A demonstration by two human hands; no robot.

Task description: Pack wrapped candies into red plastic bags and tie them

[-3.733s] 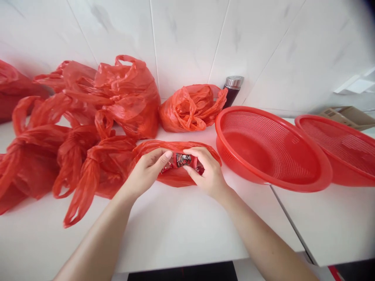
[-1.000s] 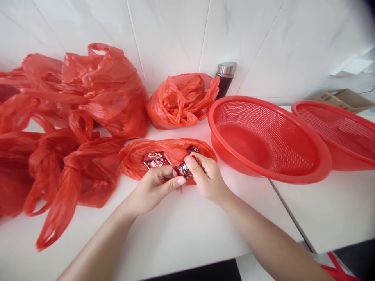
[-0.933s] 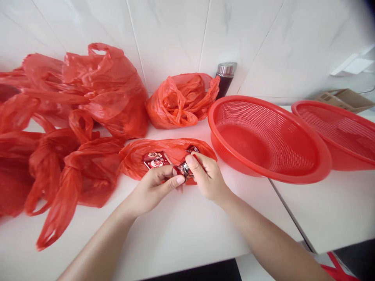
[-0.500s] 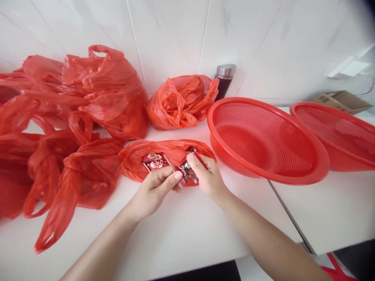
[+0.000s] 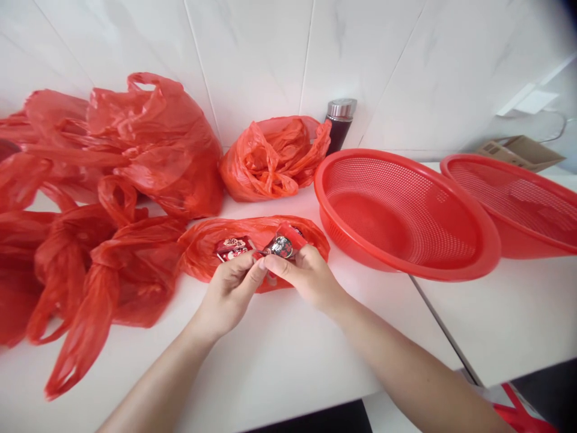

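Observation:
Both hands meet over an opened red plastic bag [image 5: 202, 240] on the white table. My right hand [image 5: 311, 276] grips a small dark-and-red printed packet [image 5: 282, 245] with a round white emblem. The fingertips of my left hand [image 5: 232, 288] pinch the near left end of the same packet, thumb against thumb. More red-and-white printed packets [image 5: 234, 245] lie in the bag, just beyond my left fingers. What the packet contains does not show.
Knotted red bags [image 5: 130, 258] crowd the left side, with fuller ones [image 5: 166, 144] behind. Another red bag [image 5: 274, 156] stands near the wall beside a dark thermos [image 5: 339, 126]. Two red perforated baskets [image 5: 406, 270] [image 5: 536, 240] fill the right. Behind them is a cardboard box [image 5: 523, 153].
My right thumb has shifted down and left to meet my left thumb at the packet's end. The packet's round emblem now shows more fully.

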